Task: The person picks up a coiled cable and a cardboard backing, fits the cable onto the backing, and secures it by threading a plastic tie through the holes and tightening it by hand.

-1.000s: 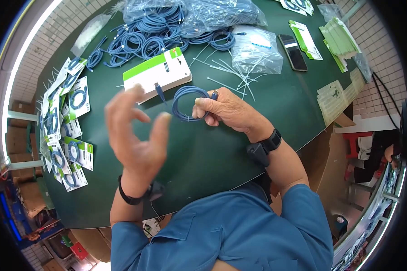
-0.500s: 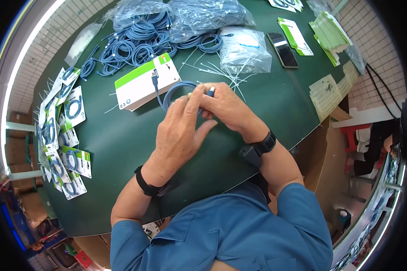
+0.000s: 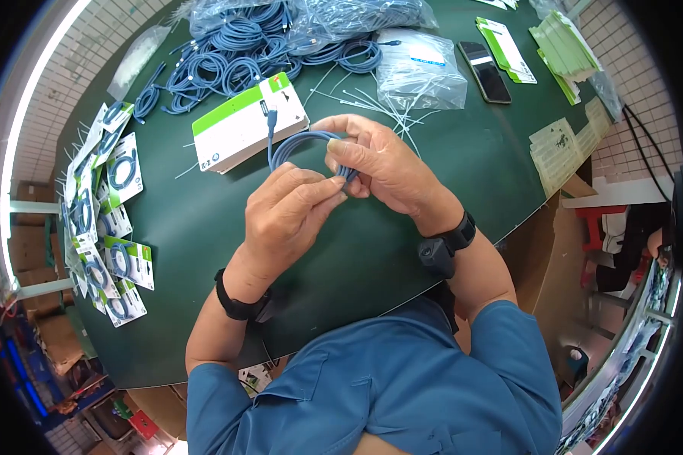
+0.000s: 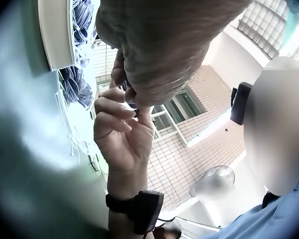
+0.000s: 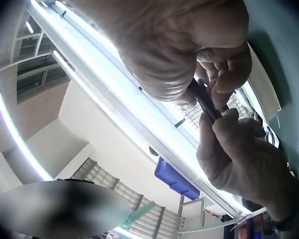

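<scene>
A coiled blue cable [image 3: 303,138] is held between both hands in front of the body, close over the table. My left hand [image 3: 290,208] pinches the near side of the coil with thumb and fingertips. Its right side is gripped by my right hand [image 3: 387,168], with the thumb on top and the index finger extended along the far side. One plug [image 3: 272,119] sticks up at the coil's left, overlapping a stack of white-and-green cards [image 3: 231,136]. In the right wrist view the cable [image 5: 205,101] runs dark between the two hands. Palms and fingers hide part of it.
Loose blue cables [image 3: 235,61] and plastic bags lie at the back. White cable ties [image 3: 357,98] spread beside a clear bag [image 3: 421,76]. A phone [image 3: 484,72] and green-edged cards [image 3: 506,49] lie right. Carded cables [image 3: 121,171] pile up at the left edge.
My left hand came from raised and apart at the left to the coil, and now pinches its near side. The right hand keeps hold of the coil; its index finger has straightened out.
</scene>
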A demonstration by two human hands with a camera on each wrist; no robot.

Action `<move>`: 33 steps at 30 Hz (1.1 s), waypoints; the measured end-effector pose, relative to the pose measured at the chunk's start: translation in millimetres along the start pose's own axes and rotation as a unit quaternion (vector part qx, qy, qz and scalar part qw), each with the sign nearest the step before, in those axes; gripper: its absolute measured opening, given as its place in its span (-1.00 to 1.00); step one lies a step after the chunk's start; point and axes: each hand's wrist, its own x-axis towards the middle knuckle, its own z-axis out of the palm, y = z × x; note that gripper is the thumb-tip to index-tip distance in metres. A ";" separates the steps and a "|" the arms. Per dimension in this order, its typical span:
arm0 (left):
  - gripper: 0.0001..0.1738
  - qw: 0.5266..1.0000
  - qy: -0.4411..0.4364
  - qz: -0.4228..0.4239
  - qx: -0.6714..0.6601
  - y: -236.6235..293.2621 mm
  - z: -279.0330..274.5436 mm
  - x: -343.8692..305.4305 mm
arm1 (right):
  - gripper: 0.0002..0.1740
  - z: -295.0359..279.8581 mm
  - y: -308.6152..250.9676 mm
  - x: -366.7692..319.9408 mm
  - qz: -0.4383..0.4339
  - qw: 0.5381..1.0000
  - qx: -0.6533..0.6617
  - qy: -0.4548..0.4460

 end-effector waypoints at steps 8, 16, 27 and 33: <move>-0.67 0.998 -0.052 -0.025 -0.018 -6.0 -38.5 4.7 | -0.41 3.5 -20.9 -9.1 -0.362 0.838 -0.409 -0.009; -0.65 0.971 -0.212 0.083 0.078 -4.5 -50.1 -3.6 | -0.54 24.1 15.8 -5.4 -0.151 0.725 -0.660 -0.127; -0.62 0.975 -0.206 0.073 0.044 -10.2 -66.4 -3.6 | -0.68 17.9 -1.7 -9.3 -0.201 0.862 -0.442 -0.145; -0.66 0.980 -0.189 0.061 -0.033 -36.0 -56.2 6.4 | -0.74 14.1 4.2 -0.5 -0.302 0.830 -0.460 -0.092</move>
